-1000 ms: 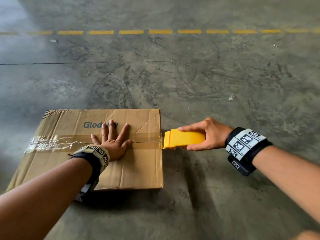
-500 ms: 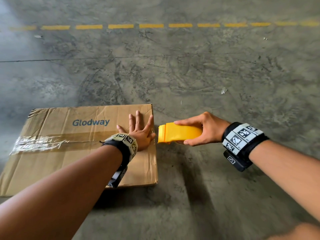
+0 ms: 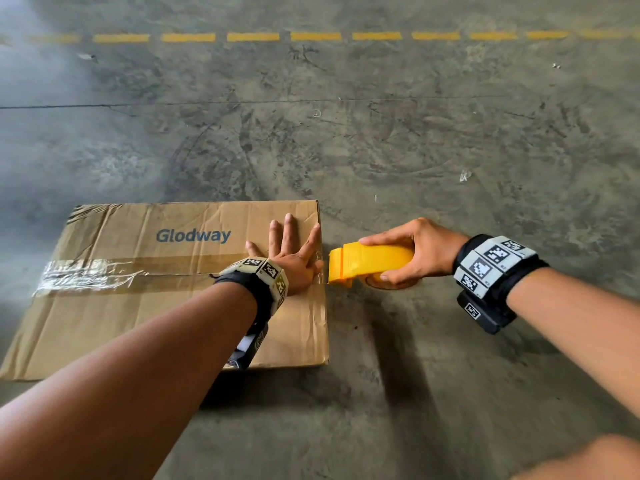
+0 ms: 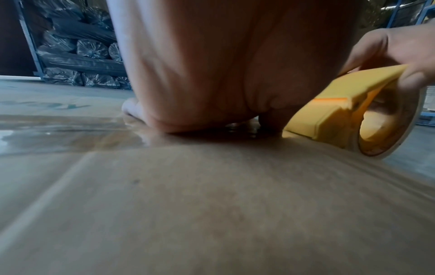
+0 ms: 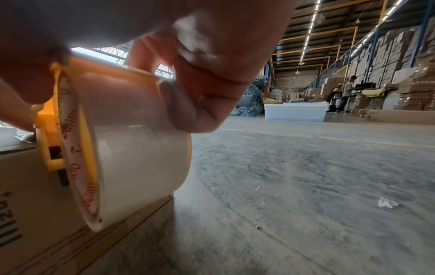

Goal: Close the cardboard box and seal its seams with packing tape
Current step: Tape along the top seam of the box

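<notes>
Underfoot, scuffed concrete floor (image 3: 415,150) carries a dashed yellow line (image 3: 252,37).

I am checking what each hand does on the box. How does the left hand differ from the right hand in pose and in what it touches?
The left hand lies flat with straight, spread fingers, pressing the top of the cardboard box; the right hand curls in a grip round the yellow tape dispenser. The left hand is over the box, at its right edge; the right hand is beyond that edge, above the floor. Both wear wrist bands with printed markers.
</notes>
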